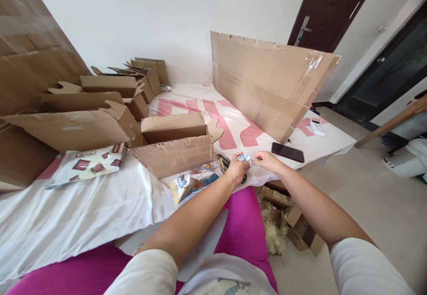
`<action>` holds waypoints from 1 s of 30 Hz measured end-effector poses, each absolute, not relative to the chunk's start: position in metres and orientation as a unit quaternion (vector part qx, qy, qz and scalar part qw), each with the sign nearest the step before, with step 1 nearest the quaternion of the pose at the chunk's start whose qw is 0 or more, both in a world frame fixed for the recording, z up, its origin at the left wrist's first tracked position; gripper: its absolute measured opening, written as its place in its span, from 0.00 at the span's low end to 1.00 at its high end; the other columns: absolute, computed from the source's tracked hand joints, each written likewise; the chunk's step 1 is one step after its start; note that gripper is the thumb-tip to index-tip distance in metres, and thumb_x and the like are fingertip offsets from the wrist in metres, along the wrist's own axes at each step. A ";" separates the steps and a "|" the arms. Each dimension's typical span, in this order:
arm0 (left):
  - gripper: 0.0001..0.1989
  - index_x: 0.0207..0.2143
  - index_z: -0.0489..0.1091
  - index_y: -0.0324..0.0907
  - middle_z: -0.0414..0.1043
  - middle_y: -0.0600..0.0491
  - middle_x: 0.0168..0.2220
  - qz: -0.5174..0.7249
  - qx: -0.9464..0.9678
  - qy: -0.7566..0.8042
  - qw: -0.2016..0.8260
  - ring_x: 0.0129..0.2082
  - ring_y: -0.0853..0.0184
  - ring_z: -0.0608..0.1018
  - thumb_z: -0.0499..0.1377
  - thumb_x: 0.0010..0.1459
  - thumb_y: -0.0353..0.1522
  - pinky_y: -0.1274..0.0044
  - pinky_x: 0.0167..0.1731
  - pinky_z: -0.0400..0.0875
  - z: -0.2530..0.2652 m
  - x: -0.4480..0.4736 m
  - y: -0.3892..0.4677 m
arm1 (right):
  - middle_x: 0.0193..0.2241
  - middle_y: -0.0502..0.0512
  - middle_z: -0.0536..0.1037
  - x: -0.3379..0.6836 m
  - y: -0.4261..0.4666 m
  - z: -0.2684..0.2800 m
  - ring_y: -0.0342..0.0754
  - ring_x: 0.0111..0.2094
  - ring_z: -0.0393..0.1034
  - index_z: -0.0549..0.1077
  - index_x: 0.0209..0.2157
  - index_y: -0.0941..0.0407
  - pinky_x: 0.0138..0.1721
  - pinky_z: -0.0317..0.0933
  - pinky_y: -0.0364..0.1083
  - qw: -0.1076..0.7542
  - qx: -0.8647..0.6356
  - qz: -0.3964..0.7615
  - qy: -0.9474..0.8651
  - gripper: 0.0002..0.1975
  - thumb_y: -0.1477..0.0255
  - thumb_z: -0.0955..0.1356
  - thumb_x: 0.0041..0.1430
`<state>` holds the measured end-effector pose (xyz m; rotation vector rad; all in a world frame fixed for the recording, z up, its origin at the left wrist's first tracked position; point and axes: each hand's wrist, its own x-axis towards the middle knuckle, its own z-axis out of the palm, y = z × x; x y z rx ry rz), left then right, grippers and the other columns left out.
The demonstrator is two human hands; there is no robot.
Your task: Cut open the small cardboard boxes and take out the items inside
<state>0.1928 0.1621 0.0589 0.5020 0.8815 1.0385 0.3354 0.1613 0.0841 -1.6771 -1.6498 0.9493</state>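
Note:
Near the table's front edge, my left hand (238, 170) has its fingers closed around a small white cutout with blue outlines (246, 158). My right hand (266, 160) pinches the right side of the same cutout. Its exact kind is too small to make out. Under my left hand lies a dark-handled tool (244, 179), mostly hidden. A printed snack bag (196, 177) rests beside my left forearm. To the right of my right hand, a black phone (287, 152) lies flat on the table.
Open cardboard boxes (171, 153) stand to the left, with another printed bag (90, 164) in front of them. A tall cardboard panel (263, 81) stands behind my hands. A white device (316, 127) sits at the far right. Below are cardboard boxes (296, 233) on the floor.

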 end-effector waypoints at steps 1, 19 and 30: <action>0.32 0.44 0.59 0.44 0.66 0.57 0.31 0.475 0.229 0.406 0.746 0.25 0.73 0.70 0.59 0.35 0.16 0.80 0.28 0.64 0.058 0.193 0.162 | 0.18 0.44 0.67 0.336 0.161 0.084 0.40 0.21 0.58 0.69 0.23 0.56 0.24 0.51 0.41 0.306 -0.627 0.361 -0.619 0.08 0.68 0.70 0.40; 0.32 0.43 0.59 0.43 0.66 0.59 0.28 0.513 0.243 0.380 0.730 0.25 0.74 0.70 0.64 0.34 0.18 0.81 0.27 0.62 0.081 0.177 0.139 | 0.24 0.51 0.73 0.310 0.129 0.083 0.46 0.26 0.67 0.67 0.26 0.54 0.30 0.62 0.45 0.413 -0.590 0.285 -0.632 0.13 0.58 0.69 0.47; 0.29 0.41 0.67 0.44 0.70 0.57 0.29 0.588 0.258 0.394 0.658 0.27 0.72 0.74 0.67 0.34 0.19 0.79 0.29 0.69 0.114 -0.028 0.084 | 0.25 0.54 0.76 0.345 0.121 0.025 0.53 0.28 0.72 0.70 0.27 0.52 0.33 0.65 0.50 0.358 -0.657 0.209 -0.630 0.17 0.52 0.64 0.47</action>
